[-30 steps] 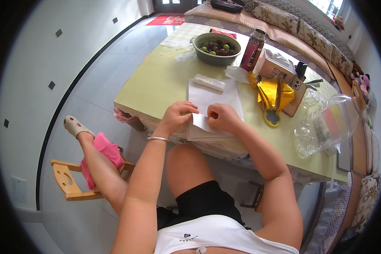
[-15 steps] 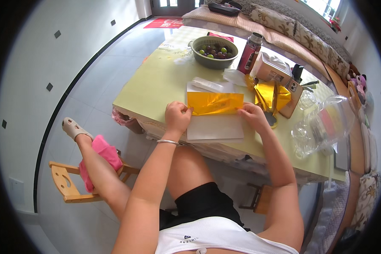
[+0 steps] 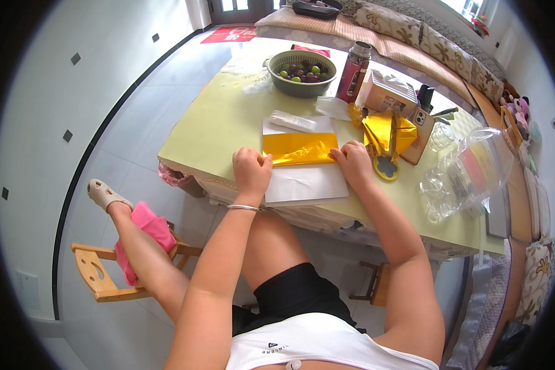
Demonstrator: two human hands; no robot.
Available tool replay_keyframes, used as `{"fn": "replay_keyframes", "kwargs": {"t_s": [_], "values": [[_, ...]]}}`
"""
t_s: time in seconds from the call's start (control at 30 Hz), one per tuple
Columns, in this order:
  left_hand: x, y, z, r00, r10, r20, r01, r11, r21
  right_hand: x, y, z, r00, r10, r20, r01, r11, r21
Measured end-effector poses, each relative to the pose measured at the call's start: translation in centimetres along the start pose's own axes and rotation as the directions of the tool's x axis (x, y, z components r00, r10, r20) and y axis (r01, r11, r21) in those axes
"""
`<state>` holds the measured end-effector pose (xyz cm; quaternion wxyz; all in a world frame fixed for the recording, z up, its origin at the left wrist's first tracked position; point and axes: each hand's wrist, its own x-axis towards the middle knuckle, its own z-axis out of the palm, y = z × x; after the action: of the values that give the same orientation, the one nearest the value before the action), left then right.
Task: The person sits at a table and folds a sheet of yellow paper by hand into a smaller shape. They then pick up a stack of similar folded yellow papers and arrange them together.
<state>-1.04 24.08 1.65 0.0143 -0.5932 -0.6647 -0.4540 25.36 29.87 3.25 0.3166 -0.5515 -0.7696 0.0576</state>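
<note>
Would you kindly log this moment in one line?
left hand: at left edge of gold foil; right hand: at right edge; beneath: white paper

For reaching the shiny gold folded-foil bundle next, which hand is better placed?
Probably the right hand: it is at the right end of the rectangular gold foil sheet, nearer the bundle. The left hand is at the opposite end, farther off.

A: See what on the left?
B: A white wall (image 3: 31, 123) dotted with dark diamonds (image 3: 68, 135), meeting a glossy tiled floor (image 3: 148, 117).
A: And farther off?
B: Spot a dark door (image 3: 253, 8), a long sofa (image 3: 382, 44), daylight at a window (image 3: 465, 6).
</note>
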Motion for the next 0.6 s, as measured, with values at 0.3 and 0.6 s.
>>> {"fn": "replay_keyframes", "kwargs": {"t_s": [0.3,0.6], "values": [[0.0,0.1,0.2,1.000,0.011,0.006,-0.011,0.998,0.059,0.3,-0.3,0.4,1.000,-0.018,-0.001,0.018,0.989,-0.145],[0.2,1.9,-0.3,0.974,0.145,-0.177,-0.132,0.988,0.080,0.4,-0.5,0.1,1.000,0.003,0.009,-0.001,0.983,-0.185]]}}
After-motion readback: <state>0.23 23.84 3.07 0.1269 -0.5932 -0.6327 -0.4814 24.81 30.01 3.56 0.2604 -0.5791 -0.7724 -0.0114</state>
